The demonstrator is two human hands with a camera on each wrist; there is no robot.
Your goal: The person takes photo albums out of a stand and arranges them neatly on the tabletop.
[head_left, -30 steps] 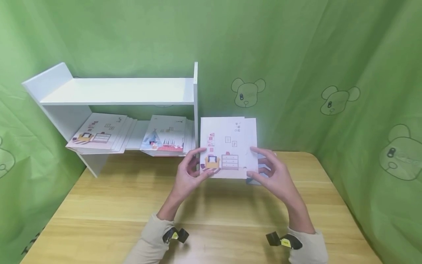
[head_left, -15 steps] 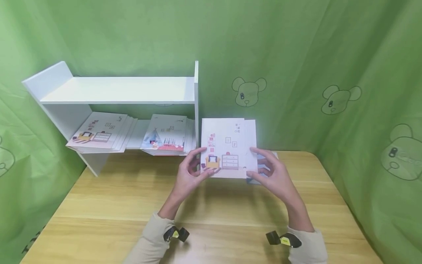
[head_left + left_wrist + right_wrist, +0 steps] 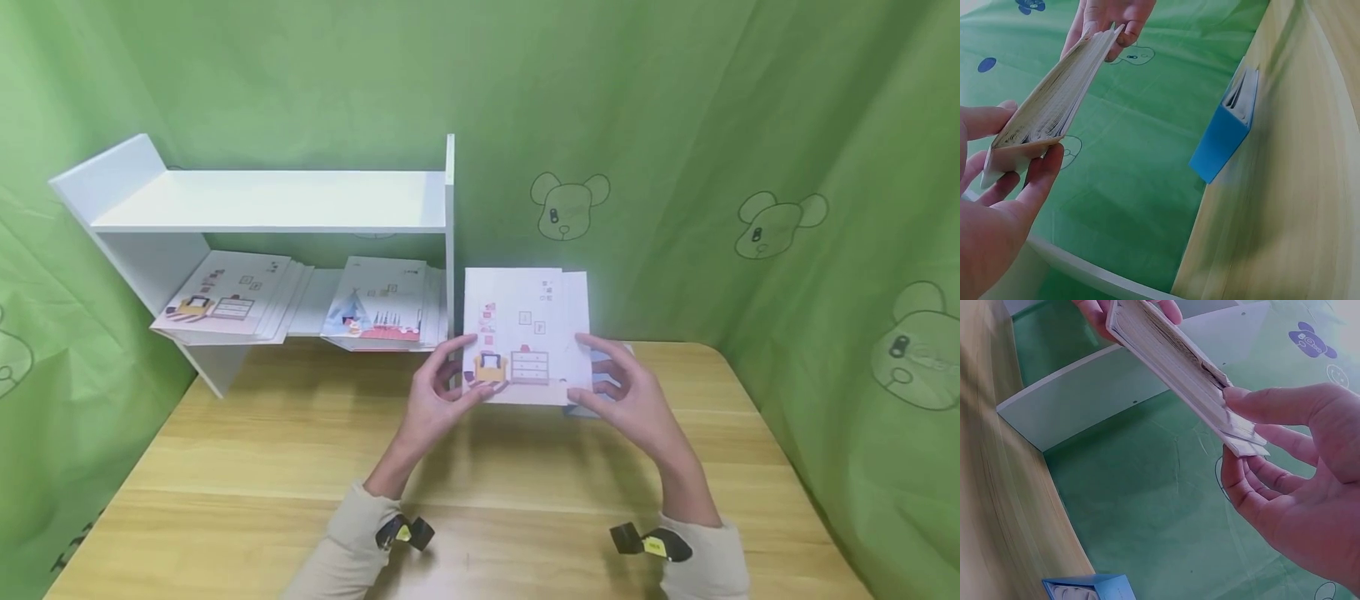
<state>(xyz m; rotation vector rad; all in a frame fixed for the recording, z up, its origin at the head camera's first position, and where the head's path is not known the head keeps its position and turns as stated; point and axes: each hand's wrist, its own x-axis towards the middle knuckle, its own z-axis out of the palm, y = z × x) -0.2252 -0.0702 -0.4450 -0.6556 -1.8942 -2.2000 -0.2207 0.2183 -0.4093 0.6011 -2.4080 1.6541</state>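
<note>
1. Book (image 3: pixel 517 333) is up in the air over the table (image 3: pixel 525 533), just beside the shelf (image 3: pixel 300 200), printed cover facing you.
2. Your left hand (image 3: pixel 438 383) pinches one end, fingers narrow around what looks like the spine (image 3: pixel 1019 159). Your right hand (image 3: pixel 630 392) pinches the other end, thumb on one face, fingers behind.
3. Expect light to moderate weight: thick for its size, so likely denser than it looks (can't confirm from here).
4. Covers probably stiff and a bit slick; pages (image 3: pixel 1060 94) should flex and fan if squeezed unevenly.
5. Weak spot is your right end: a layer (image 3: pixel 577 308) juts past the cover there. Pinch the whole stack, not that layer alone.
6. Best hold: spine end for support, light clamp opposite. Don't dig into page edges; corners would crease first.
</note>
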